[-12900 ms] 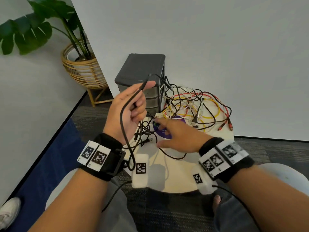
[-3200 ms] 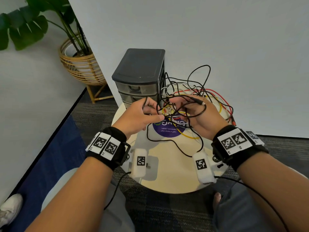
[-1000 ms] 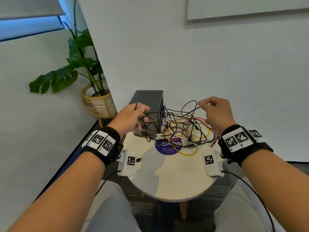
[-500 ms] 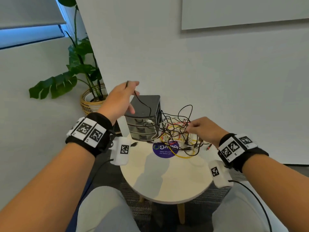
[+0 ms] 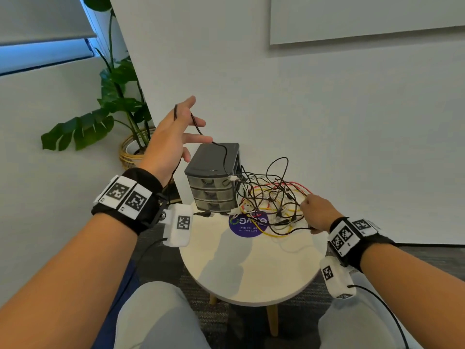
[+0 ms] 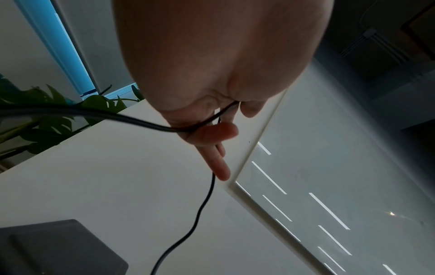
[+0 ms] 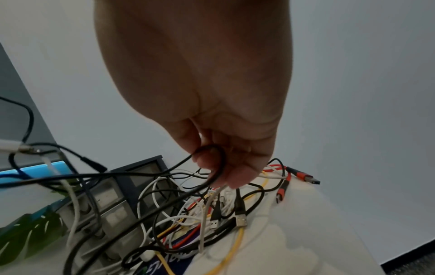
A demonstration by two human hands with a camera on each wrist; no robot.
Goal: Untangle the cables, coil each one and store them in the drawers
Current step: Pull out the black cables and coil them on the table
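Note:
My left hand (image 5: 176,132) is raised above and left of the grey three-drawer unit (image 5: 214,187). It pinches a black cable (image 5: 221,152) that hangs down over the unit's top into the tangle (image 5: 271,200). The left wrist view shows that cable (image 6: 202,210) held between thumb and fingers (image 6: 212,132). My right hand (image 5: 317,210) sits low at the right edge of the tangle. Its fingers (image 7: 226,167) curl round a loop of black cable (image 7: 220,158). Black, white, yellow and red cables lie knotted together beside the drawers, all of which are closed.
The round cream table (image 5: 251,273) carries a purple sticker (image 5: 247,224) in front of the drawers. A red USB cable end (image 7: 303,176) lies at the table's far right edge. A potted plant (image 5: 110,109) stands on the floor to the left. My knees are under the near rim.
My left hand has lifted higher with the black cable, drawing it up out of the tangle. My right hand has slid right and down to the tangle's edge.

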